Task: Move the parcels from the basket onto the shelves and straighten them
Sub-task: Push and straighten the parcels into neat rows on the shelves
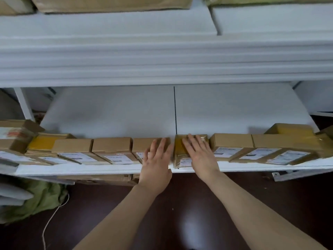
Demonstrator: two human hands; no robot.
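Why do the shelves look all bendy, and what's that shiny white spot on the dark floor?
In the head view, the wide-angle lens curves the shelf toward the frame's edges; the spot on the floor is glare, probably a reflected light; the top boxes look smeared by blur.

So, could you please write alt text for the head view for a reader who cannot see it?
The left hand and right hand lie flat on two neighbouring cardboard parcels in a row at the front of a white shelf.
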